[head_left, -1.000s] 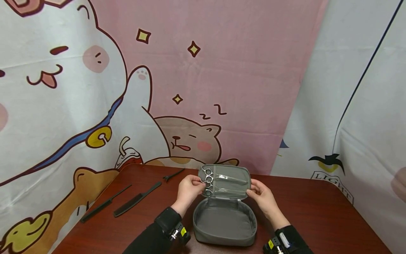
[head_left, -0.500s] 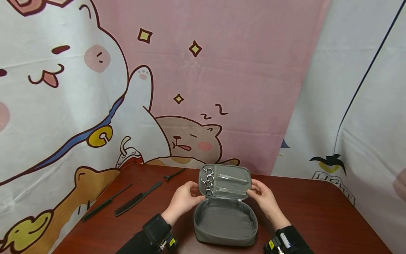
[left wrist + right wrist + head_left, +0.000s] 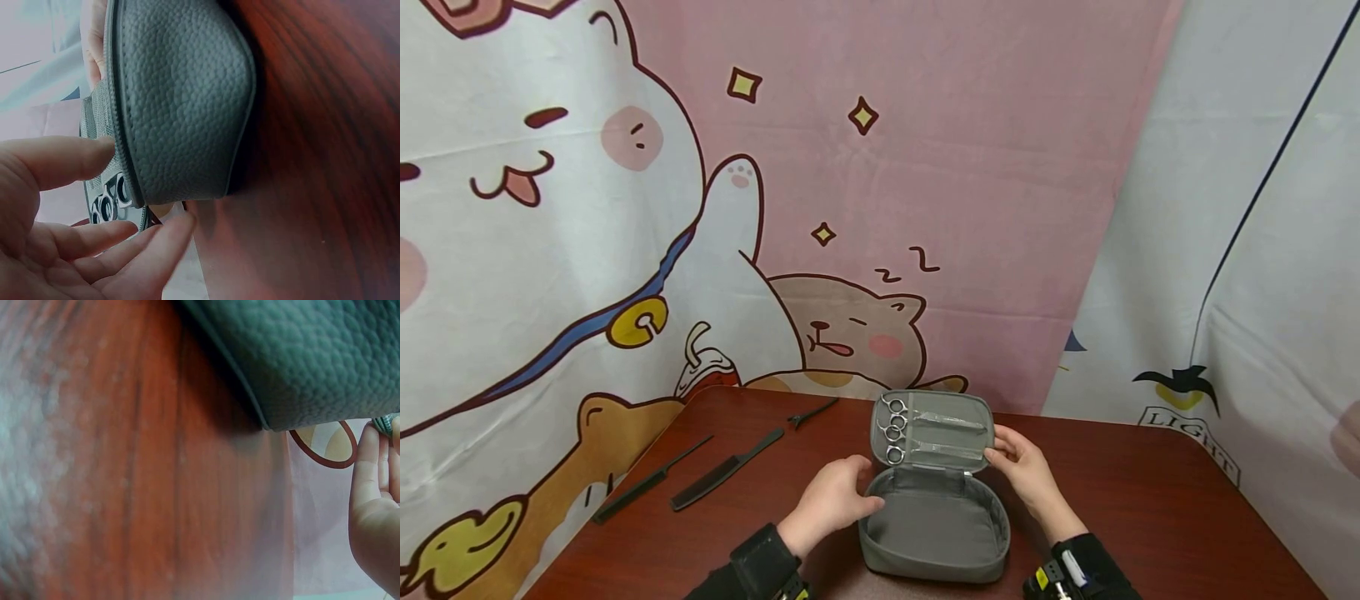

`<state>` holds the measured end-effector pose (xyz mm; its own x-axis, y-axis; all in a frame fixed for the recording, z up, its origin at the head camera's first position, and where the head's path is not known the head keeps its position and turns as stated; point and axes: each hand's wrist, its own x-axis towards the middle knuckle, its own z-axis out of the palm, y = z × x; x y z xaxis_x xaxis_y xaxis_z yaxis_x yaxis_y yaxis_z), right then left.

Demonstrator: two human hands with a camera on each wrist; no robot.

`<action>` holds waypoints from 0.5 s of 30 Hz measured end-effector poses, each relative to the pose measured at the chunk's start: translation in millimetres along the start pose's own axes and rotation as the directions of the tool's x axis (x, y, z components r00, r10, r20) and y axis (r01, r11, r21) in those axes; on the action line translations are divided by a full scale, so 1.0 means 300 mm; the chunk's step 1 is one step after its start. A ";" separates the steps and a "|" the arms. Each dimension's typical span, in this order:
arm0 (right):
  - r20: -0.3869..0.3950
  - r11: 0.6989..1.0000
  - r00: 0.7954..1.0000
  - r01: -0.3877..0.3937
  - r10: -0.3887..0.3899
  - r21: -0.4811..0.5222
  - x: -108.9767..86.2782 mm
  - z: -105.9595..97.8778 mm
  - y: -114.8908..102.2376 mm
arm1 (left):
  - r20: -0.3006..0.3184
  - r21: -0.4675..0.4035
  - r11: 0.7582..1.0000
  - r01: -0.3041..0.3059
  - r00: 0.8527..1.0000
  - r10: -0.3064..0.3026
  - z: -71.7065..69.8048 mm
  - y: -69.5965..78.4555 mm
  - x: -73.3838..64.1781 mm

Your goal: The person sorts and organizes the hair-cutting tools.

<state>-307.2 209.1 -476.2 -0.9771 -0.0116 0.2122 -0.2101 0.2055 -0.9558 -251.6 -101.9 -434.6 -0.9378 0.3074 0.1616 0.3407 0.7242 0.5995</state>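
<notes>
A grey zip case (image 3: 934, 563) sits unzipped on the table, its lid (image 3: 951, 457) raised at the back. Scissors (image 3: 894, 441) with metal finger rings are tucked along the lid's left side, their blades under clear pockets. My right hand (image 3: 1028, 475) holds the lid's right edge, thumb in front and fingers behind. At the case's front left rim is my left hand (image 3: 832, 502), fingers spread and loosely bent, holding nothing. In the left wrist view its thumb lies close to the zip edge (image 3: 120, 106); whether it touches, I cannot tell.
Left of the case on the brown table (image 3: 1150, 508) lie a thin-tailed comb (image 3: 632, 497), a handled comb (image 3: 718, 479) and a dark hair clip (image 3: 797, 420). A printed cloth (image 3: 970, 208) hangs right behind the table.
My left hand has let go of the scissor rings at the lid and come down toward me to the case's left rim. The right hand stays at the lid.
</notes>
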 end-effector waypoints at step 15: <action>-0.014 0.999 0.999 -0.053 0.053 -0.009 0.008 0.014 0.004 | -0.009 0.070 0.993 -0.093 0.996 0.094 0.016 -0.027 -0.012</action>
<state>-309.8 205.2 -477.6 -0.9864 0.0128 0.1641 -0.1576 0.2146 -0.9639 -250.7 -105.9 -443.8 -0.9021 0.3688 0.2240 0.4305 0.7337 0.5257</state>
